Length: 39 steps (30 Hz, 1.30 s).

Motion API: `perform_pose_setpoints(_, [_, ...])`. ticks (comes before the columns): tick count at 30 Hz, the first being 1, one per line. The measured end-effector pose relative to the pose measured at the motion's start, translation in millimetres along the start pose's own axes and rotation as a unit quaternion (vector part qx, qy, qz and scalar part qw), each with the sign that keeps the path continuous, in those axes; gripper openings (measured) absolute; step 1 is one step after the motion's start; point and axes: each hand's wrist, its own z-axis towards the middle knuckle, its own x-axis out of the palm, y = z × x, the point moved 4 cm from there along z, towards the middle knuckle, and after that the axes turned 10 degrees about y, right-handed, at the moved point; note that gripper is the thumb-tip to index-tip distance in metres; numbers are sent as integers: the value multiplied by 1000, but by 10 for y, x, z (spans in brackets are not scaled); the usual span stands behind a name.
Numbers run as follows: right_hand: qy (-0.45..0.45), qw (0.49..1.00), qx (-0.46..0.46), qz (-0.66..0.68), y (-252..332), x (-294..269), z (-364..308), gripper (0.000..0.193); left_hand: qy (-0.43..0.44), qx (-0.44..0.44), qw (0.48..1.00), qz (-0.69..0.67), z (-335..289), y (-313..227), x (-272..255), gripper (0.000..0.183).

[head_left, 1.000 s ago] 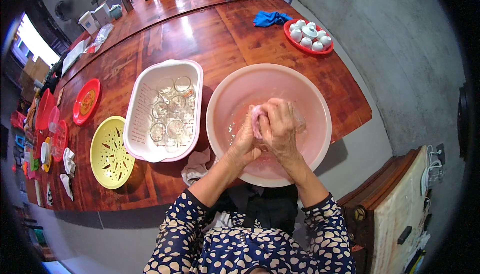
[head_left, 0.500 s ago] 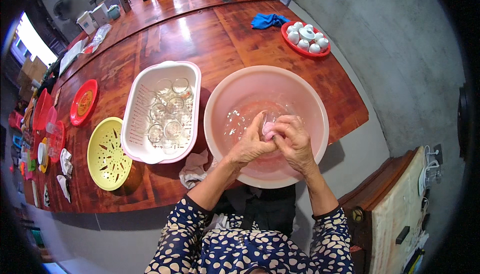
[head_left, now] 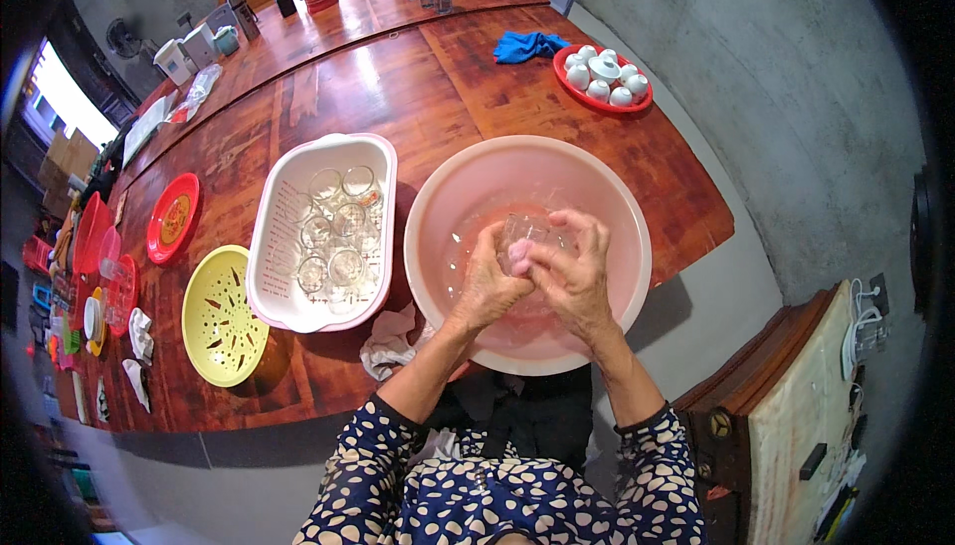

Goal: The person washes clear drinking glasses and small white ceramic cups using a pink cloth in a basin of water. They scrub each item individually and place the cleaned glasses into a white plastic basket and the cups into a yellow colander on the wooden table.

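Both of my hands are over a large pink basin (head_left: pixel 629 217) with some water in it. My left hand (head_left: pixel 487 284) is wrapped round a clear drinking glass (head_left: pixel 524 228). Fingers of my right hand (head_left: pixel 575 276) pinch a small pink cloth (head_left: pixel 519 257) against the glass, at its near side. Part of the glass is hidden by the fingers. Left of the basin, a white tub with a pink rim (head_left: pixel 267 227) holds several clear glasses (head_left: pixel 345 266).
A yellow colander (head_left: pixel 231 265) and red plate (head_left: pixel 189 192) stand at left. A crumpled cloth (head_left: pixel 388 341) lies between tub and basin. Far right, a red tray (head_left: pixel 637 104) holds white cups (head_left: pixel 603 69) beside a blue cloth (head_left: pixel 527 46). A wooden cabinet (head_left: pixel 761 371) stands at right.
Both hands have shifted slightly to the left, and the glass shows more above the fingers. The pink cloth has moved a little left and down with them.
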Motion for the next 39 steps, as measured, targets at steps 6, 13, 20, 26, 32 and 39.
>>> perform_pose_setpoints(6, [52, 999, 4, -9, -45, 59, 0, 16, 9, -8, 994, 110, -10, -93, 54, 65])
perform_pose_setpoints(13, [-68, 924, 201, 318, -447, 226, 368, 12, 30, 38, 987, 156, -53, -197, 133, 60])
perform_pose_setpoints(20, [217, 950, 174, -139, -1042, 630, -26, 17, -24, -107, 969, -221, -46, -285, 21, 69])
perform_pose_setpoints(26, [481, 858, 179, -32, -902, 786, -342, 18, -79, -131, 942, -298, -23, -66, -84, 78])
perform_pose_setpoints(32, [193, 961, 100, 173, -293, -62, 169, 16, -43, -51, 985, -159, -10, -112, -69, 78])
perform_pose_setpoints(39, [193, 977, -78, 53, -270, -121, 414, 11, -24, 40, 998, -31, 3, -108, -21, 67])
